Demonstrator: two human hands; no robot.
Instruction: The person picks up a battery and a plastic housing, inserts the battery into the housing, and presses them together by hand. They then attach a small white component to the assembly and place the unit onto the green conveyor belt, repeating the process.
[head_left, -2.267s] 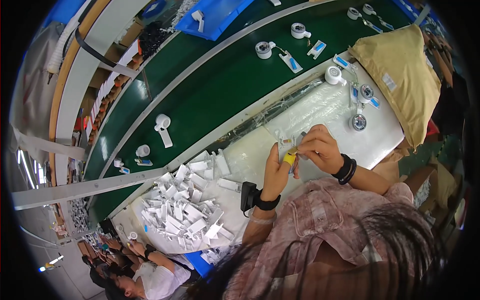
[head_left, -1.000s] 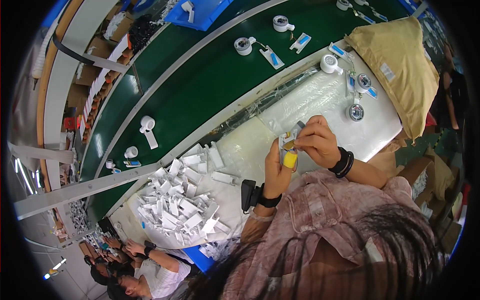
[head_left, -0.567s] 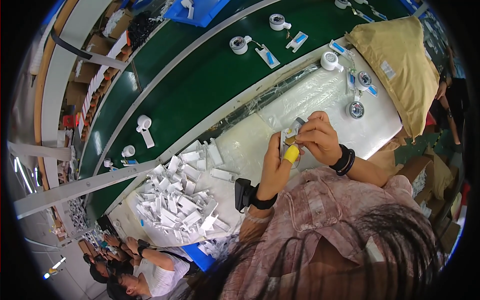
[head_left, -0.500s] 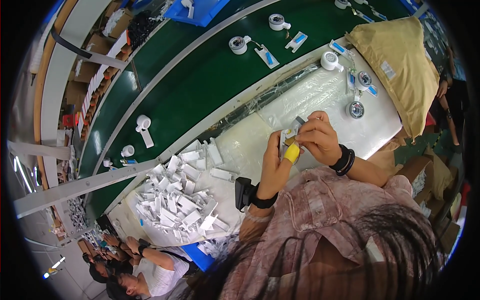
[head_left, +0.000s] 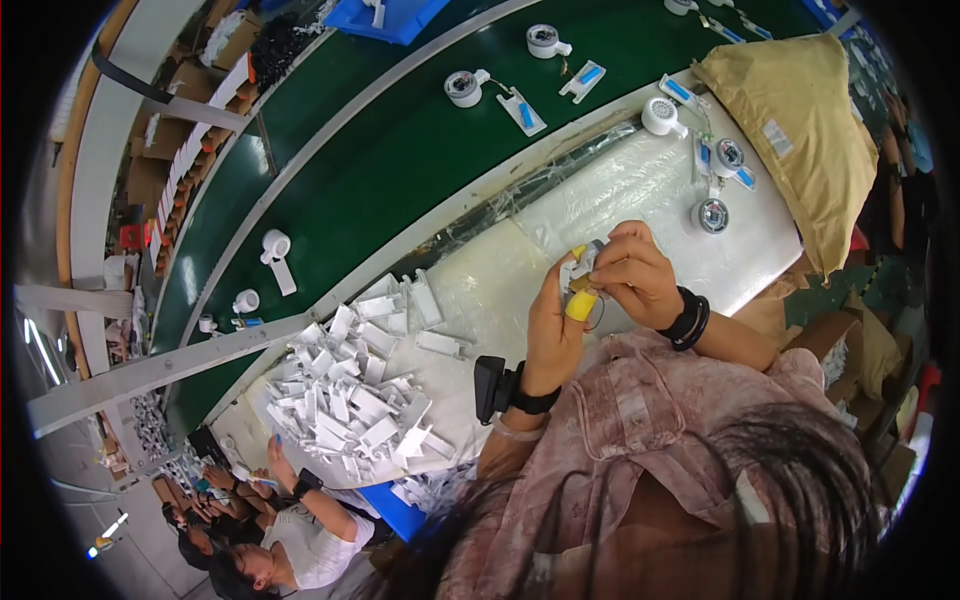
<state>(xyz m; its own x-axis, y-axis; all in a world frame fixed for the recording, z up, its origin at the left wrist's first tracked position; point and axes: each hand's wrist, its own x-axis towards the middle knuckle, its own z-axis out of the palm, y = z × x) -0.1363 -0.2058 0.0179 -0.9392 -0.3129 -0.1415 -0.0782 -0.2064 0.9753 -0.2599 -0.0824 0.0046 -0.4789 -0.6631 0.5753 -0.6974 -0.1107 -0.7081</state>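
Observation:
In front of my chest, my left hand (head_left: 553, 335) is closed on a small white and grey plastic part (head_left: 576, 270). A yellow cover (head_left: 580, 305) appears to sit on the left thumb, with more yellow at a fingertip. My right hand (head_left: 640, 277) pinches the same part from the other side, fingers bent together. Fingers hide much of the part, and its exact kind is unclear. Left of my left wrist lies a heap of white plastic housings (head_left: 350, 390). Beyond my right hand are round white fan heads (head_left: 711, 215) wired to small plates with blue pieces.
A green conveyor belt (head_left: 370, 190) runs along the far side, carrying fan heads (head_left: 464, 88) with plates. A brown sack (head_left: 790, 140) stands at the right. A metal bar (head_left: 170, 370) crosses at left. Another person (head_left: 300, 535) works at lower left; a blue bin (head_left: 385, 20) stands at the back.
Fan heads on the belt have shifted left. My left hand has turned slightly with the part, and my right hand has hardly moved. The other person's hand has lifted toward the heap.

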